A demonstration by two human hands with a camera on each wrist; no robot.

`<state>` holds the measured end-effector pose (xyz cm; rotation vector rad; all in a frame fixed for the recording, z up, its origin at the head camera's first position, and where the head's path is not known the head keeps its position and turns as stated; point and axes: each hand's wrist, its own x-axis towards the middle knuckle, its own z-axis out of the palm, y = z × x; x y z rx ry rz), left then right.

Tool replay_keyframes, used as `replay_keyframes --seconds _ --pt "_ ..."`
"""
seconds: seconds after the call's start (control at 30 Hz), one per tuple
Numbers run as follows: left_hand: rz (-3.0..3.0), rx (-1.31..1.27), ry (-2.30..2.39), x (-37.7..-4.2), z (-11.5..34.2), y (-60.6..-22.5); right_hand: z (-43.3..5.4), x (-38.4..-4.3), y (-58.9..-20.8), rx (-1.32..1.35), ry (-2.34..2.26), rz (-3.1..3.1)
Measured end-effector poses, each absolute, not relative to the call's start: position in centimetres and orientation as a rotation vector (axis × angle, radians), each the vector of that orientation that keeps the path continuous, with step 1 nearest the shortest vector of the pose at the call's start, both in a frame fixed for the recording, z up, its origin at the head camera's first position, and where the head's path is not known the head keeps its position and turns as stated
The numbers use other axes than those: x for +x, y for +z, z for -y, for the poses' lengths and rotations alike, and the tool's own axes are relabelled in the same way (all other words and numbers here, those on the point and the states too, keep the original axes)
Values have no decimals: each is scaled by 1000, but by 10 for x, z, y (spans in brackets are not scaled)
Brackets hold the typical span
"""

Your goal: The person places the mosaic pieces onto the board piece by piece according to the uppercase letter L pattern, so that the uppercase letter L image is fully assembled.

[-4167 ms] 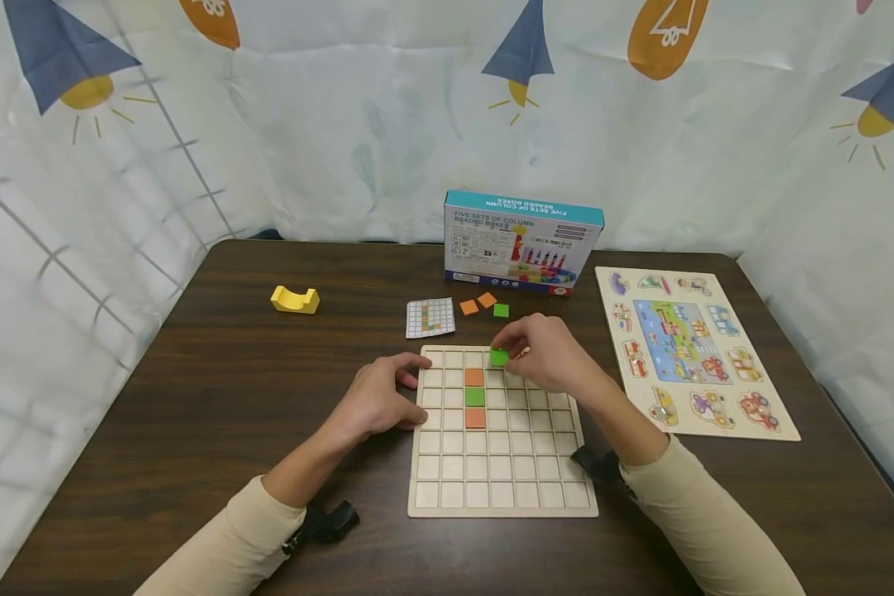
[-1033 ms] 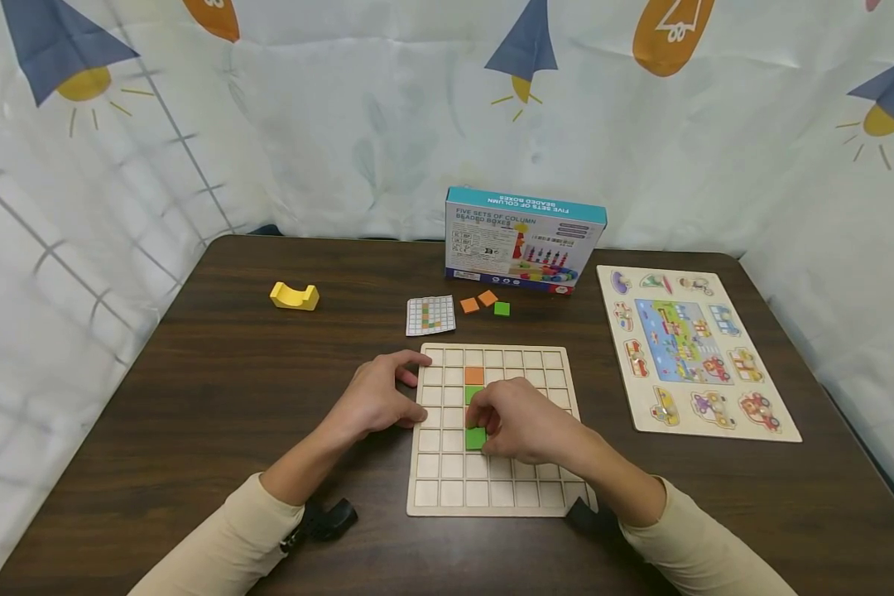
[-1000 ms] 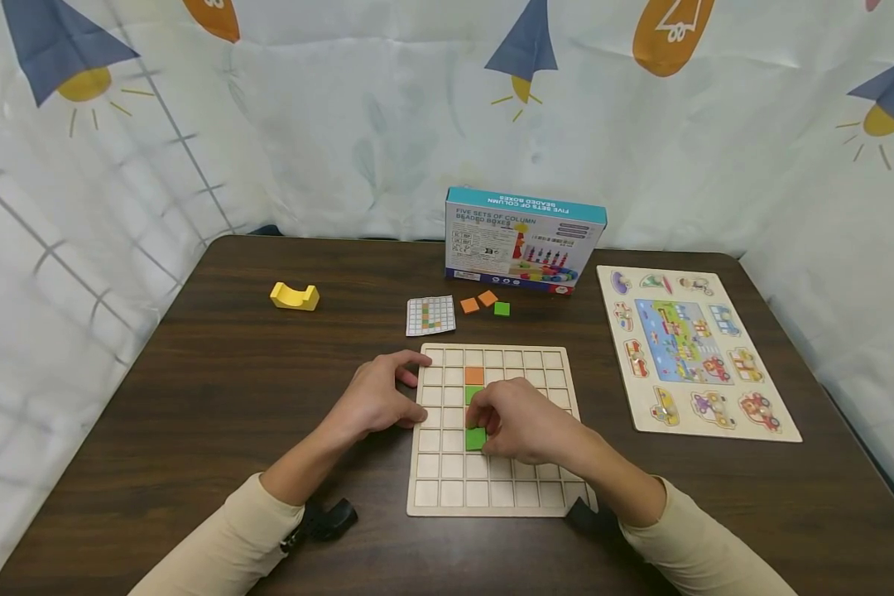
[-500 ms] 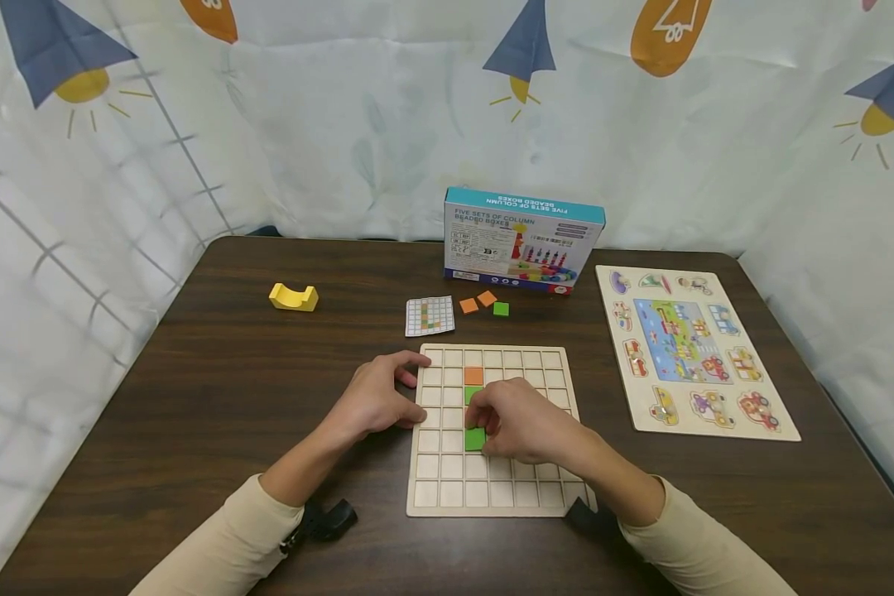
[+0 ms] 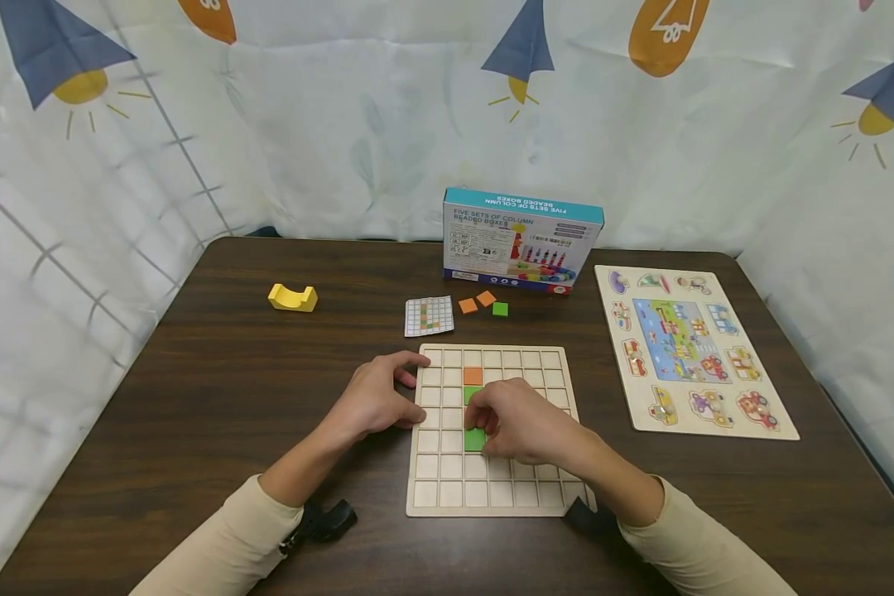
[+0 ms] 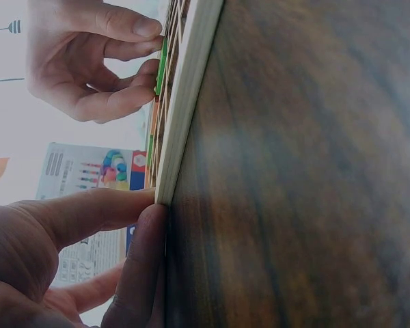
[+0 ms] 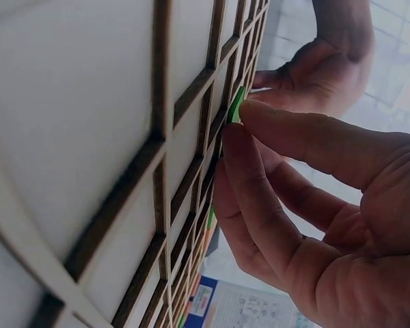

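Note:
In the head view my right hand [image 5: 525,420] pinches a green square tile [image 5: 474,439] between thumb and fingertips, low over the third column of the pale wooden grid board [image 5: 501,495]. The right wrist view shows that tile [image 7: 236,104] tilted against the grid. An orange tile [image 5: 473,376] and another green tile [image 5: 473,395] lie in cells farther up the same column; the cell between them and the held tile is covered by my fingers. My left hand [image 5: 376,393] rests its thumb and fingertips on the board's left edge, seen close in the left wrist view [image 6: 133,232].
Behind the board lie a small printed grid card [image 5: 429,316], two loose orange tiles [image 5: 468,306] and a green one [image 5: 500,309]. A beaded toy box [image 5: 521,240] stands farther back. A picture puzzle board [image 5: 696,352] is at right, a yellow curved block [image 5: 293,297] at left.
Since the oldest frame, my right hand has carried the green tile from the board's far edge toward me and left, into the third column. Over the last second, both hands stay put.

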<state>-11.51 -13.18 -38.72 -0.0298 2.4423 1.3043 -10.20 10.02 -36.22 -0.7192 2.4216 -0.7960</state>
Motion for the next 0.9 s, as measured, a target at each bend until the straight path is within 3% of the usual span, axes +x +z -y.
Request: replay_keyframes --seconds 0.9 --pt "-2439 -31 1302 -115 132 -386 -109 -114 -353 -750 -804 -2504"
